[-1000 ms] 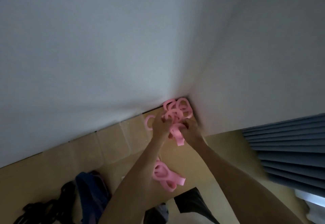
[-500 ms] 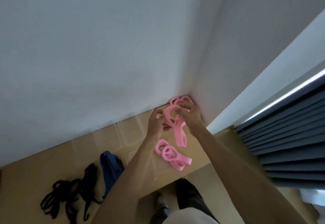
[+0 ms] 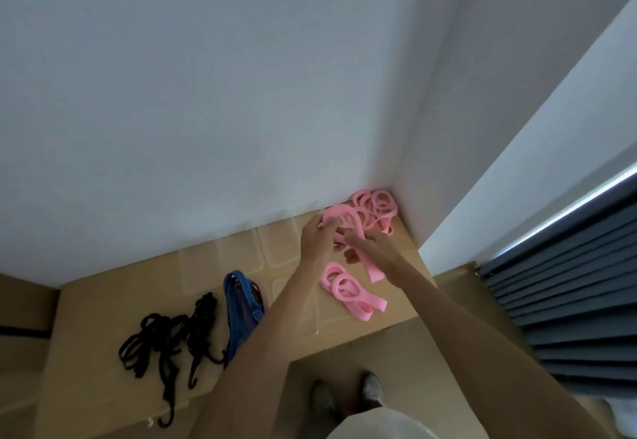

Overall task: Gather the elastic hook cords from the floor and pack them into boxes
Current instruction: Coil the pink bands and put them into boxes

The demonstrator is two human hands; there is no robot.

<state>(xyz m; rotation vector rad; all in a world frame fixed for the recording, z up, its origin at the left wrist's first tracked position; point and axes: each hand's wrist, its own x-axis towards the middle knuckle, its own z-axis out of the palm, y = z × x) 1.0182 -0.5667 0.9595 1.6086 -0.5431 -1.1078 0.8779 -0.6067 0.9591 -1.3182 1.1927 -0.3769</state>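
White walls meet in a corner above a tan cardboard surface point(image 3: 103, 304) that looks like a closed box top, with clear tape strips across it. Both hands work at the far right of that surface, close to the corner. The left hand point(image 3: 315, 237) has its fingers curled round the loop of a pink elastic band point(image 3: 344, 220), pinching it near the top. The right hand point(image 3: 374, 249) grips the same band lower down, where its flat tail point(image 3: 374, 271) hangs out below the fingers. Just beyond the hands, tucked into the corner, lies a heap of pink looped bands point(image 3: 377, 207). Just nearer than the hands, another pair of pink looped bands point(image 3: 348, 292) lies flat on the cardboard. Further left lies a blue cord bundle point(image 3: 241, 304), and left of that a tangle of black hook cords point(image 3: 165, 338), with hooks showing at their near ends. At the near edge, the person's two shoes point(image 3: 348, 395) stand on the tan floor. A dark blue pleated curtain point(image 3: 568, 287) hangs at the right.
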